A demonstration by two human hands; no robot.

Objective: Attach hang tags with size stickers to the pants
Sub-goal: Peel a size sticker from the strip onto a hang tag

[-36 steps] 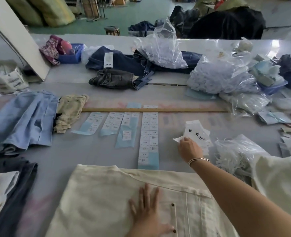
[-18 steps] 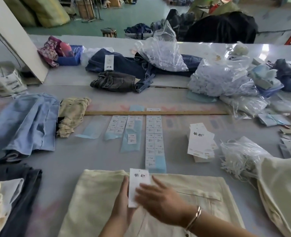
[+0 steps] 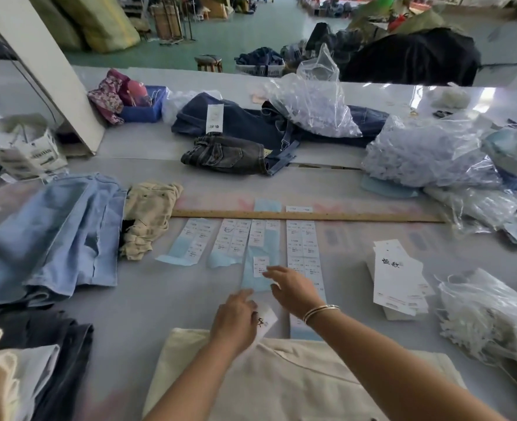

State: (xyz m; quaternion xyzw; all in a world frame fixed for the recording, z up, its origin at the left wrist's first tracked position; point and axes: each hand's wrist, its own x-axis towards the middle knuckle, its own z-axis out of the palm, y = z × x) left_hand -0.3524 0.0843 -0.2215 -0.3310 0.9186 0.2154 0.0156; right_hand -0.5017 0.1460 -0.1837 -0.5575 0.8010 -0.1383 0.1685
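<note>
Holding a white hang tag (image 3: pixel 264 322) in the left hand (image 3: pixel 236 322), the person has it just above the top edge of the cream pants (image 3: pixel 281 384), over the grey table (image 3: pixel 147 305). Most of the tag is hidden behind the hand; the corner that shows pokes out to the right and away from the body, with a bit of black lettering on it. Its long axis I cannot tell from here, too much is covered. Fingers curled round the tag, that much is plain.

The right hand (image 3: pixel 290 288), with thin bangles (image 3: pixel 319 311) at the wrist, is out over the sticker sheets. Its fingers are spread and relaxed, holding nothing, the fingertips (image 3: pixel 270 270) right by a lone white size sticker (image 3: pixel 260 266) on a pale blue backing strip (image 3: pixel 260 262). Touching it or just above it, I cannot say.

That strip runs lengthwise away from the person, as do its neighbours, four strips side by side, their far ends near a wooden ruler (image 3: pixel 305 215) lying crosswise. The fullest sheet (image 3: pixel 302 247) passes under the right wrist.

Off to the right, a stack of hang tags (image 3: pixel 398 281), long axis running away and slightly left, lettering at the far end. Beside it, a clear bag of white strings (image 3: pixel 478 317). The cream pants lie flat at the near edge, waistband towards the strips.
</note>
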